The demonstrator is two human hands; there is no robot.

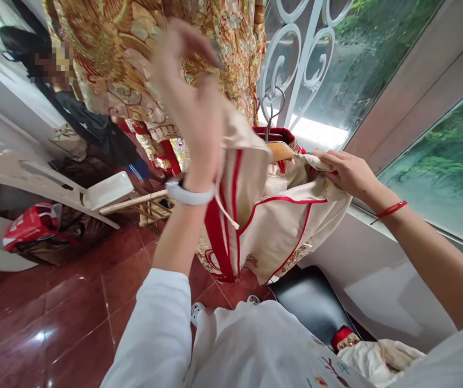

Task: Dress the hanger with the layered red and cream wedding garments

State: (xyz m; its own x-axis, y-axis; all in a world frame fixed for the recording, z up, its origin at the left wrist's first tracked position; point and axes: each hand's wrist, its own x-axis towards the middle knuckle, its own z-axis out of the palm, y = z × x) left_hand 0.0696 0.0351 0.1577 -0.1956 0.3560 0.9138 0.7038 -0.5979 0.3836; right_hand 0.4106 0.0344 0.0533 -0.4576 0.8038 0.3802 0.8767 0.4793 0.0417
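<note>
Hands are working a cream garment with red piping (280, 226) on a wooden hanger (280, 151).
The left hand (193, 102) is pinching the fabric's upper edge at 12 o'clock, lifting it so the cloth is hanging free; the right hand (346, 172) is gripping the shoulder at 3 o'clock, steadying it by the hanger. A gold embroidered robe (134, 59) is hanging behind, toward 11 o'clock.

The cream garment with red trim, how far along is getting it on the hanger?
Partly done: the cream garment already drapes from the wooden hanger, whose hook is in view. In hand: the left hand lifts one fold, the right hand grips the other shoulder. Left: the fabric is bunched and uneven, not hanging straight.
</note>
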